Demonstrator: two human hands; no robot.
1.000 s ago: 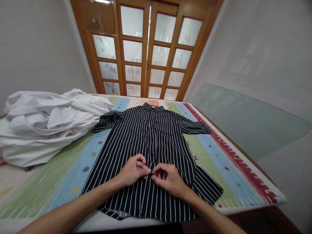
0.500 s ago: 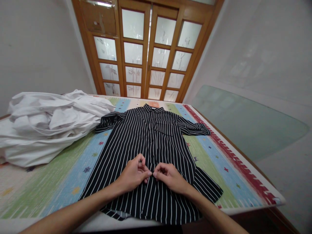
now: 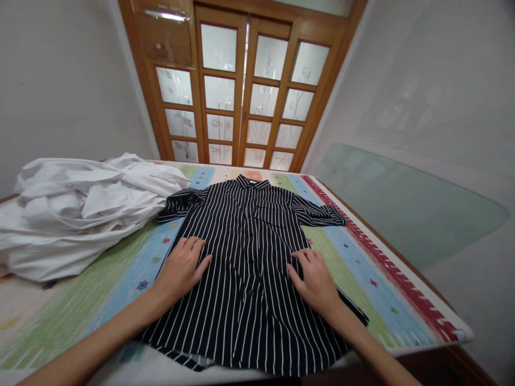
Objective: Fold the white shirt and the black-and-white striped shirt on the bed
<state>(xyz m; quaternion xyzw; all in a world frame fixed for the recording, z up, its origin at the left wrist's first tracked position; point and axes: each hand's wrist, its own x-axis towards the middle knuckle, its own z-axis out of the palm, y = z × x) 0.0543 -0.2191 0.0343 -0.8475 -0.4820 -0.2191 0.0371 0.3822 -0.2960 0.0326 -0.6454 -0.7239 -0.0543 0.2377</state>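
A black shirt with white stripes [image 3: 241, 241] lies front side up on the patterned cover, its collar pointing away from me. Its front placket is closed, and one button [image 3: 251, 292] shows low on it. My left hand [image 3: 183, 268] is at the shirt's left side, fingers apart and holding nothing. Over the right side is my right hand [image 3: 316, 276], likewise open with thumb and fingers spread. Both hands are at or just above the cloth; whether they press on it I cannot tell. Part of the shirt's right edge is hidden behind my right forearm.
A heap of white cloth [image 3: 88, 209] lies at the left, against the shirt's left sleeve. The colourful striped cover [image 3: 362, 268] spreads over the table. A pale glass-like panel [image 3: 402, 203] is along the right wall, and wooden doors [image 3: 241, 107] stand at the back.
My hands have let go of the shirt's lower placket and moved apart, one to each side. Their fingers have opened from a pinch, and the lower button has come into view.
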